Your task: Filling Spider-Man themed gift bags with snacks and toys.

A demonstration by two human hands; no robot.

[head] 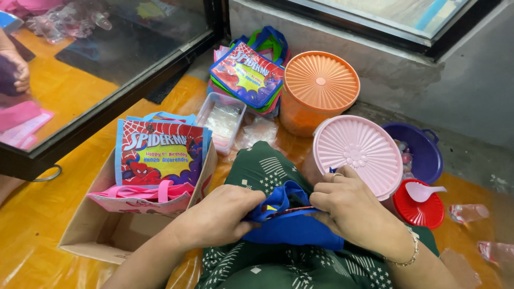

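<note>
- Landmark: cardboard box (101, 225) on the yellow floor, left of the person's lap.
- Left hand (217, 217), just right of the box, is clenched on the near-left edge of a blue fabric bag (294, 227) lying on the lap.
- Right hand (350, 206), further right of the box, pinches the same bag's top edge by the handles; both hands look to be pulling its mouth apart.
- Contents of that bag: cannot tell, the opening is hidden by the hands.
- Progress, as a judgement: a few bags already stand in the box, a printed cartoon bag (160, 152) upright at its far side with pink bags (147, 195) in front; much of the box floor is bare.
- Left to handle: a stack of printed bags (247, 75) beyond the box, up and to the right, against the wall.
- Containers: clear plastic tub (221, 122) just past the box's far right corner; orange lidded tub (319, 88) right of the stack; pink lidded tub (357, 152) well right of the box, near the right hand; purple basin (420, 150) and red lid with pink scoop (420, 200) further right.
- Labels: bag fronts are rectangular, red-blue print, yellow panel in the middle.
</note>
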